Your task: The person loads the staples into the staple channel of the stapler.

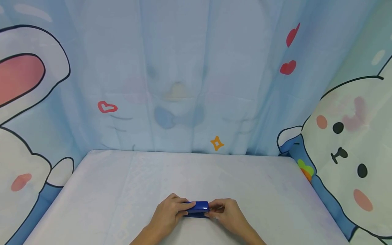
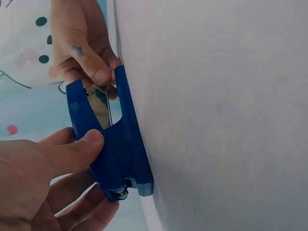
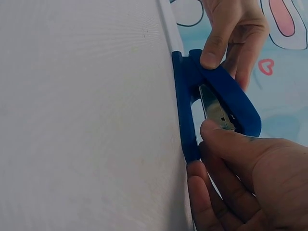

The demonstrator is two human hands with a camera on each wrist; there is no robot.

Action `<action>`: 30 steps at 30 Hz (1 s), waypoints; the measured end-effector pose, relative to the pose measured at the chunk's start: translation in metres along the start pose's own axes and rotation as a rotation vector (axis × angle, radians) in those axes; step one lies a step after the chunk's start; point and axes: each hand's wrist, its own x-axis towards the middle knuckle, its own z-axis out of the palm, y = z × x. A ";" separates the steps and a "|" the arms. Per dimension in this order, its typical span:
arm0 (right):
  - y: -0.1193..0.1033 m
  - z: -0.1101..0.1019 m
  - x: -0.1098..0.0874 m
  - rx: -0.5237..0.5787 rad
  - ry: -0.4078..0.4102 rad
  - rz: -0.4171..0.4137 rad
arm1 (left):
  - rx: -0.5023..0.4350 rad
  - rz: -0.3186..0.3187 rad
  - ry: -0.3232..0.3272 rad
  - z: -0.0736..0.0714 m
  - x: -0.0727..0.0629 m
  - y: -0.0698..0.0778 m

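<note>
A blue stapler (image 1: 199,207) stands on the white-covered table, side-on to me. Its upper arm and base spread apart at the right end, with the metal magazine (image 3: 210,105) visible between them. My left hand (image 1: 167,213) grips the hinge end, its thumb lying across the upper arm in the left wrist view and fingers behind. At the other end is my right hand (image 1: 228,215), fingers curled. In the right wrist view its thumb (image 3: 216,132) presses at the magazine's front, while its fingers sit by the tip of the base. Those fingers partly hide the stapler's front end.
The table (image 1: 122,183) has a pale cloth and reaches back to a light blue curtain (image 1: 183,68). Cartoon rabbits are printed on the fabric at left and right. The stapler is near the table's front.
</note>
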 end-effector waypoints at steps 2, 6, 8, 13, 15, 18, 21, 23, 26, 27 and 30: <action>-0.001 0.000 0.000 0.005 -0.002 0.006 | -0.013 0.004 -0.001 0.000 0.000 -0.001; -0.002 0.000 0.000 0.005 -0.004 0.015 | -0.037 0.003 -0.013 0.000 0.000 -0.003; -0.001 0.000 0.000 0.003 -0.003 0.016 | -0.047 0.001 -0.020 0.000 0.000 -0.004; 0.001 0.002 0.000 -0.001 0.011 0.004 | -0.093 -0.004 -0.036 -0.001 -0.001 -0.005; 0.001 0.002 0.000 0.007 0.014 -0.001 | -0.113 -0.009 -0.044 -0.001 -0.001 -0.006; 0.002 0.002 0.001 0.028 0.016 -0.004 | -0.136 -0.020 -0.059 -0.001 0.001 -0.007; 0.002 0.002 0.001 0.052 0.018 -0.006 | -0.150 -0.035 -0.079 -0.001 0.002 -0.009; 0.002 0.003 0.000 0.057 0.018 -0.006 | -0.154 -0.040 -0.090 -0.001 0.002 -0.010; 0.002 0.003 0.000 0.055 0.021 0.001 | -0.146 -0.033 -0.099 -0.001 0.002 -0.010; 0.003 0.003 0.000 0.052 0.022 0.003 | -0.143 -0.029 -0.102 -0.001 0.002 -0.010; 0.003 0.003 -0.001 0.049 0.028 0.005 | -0.136 -0.021 -0.105 -0.002 0.002 -0.009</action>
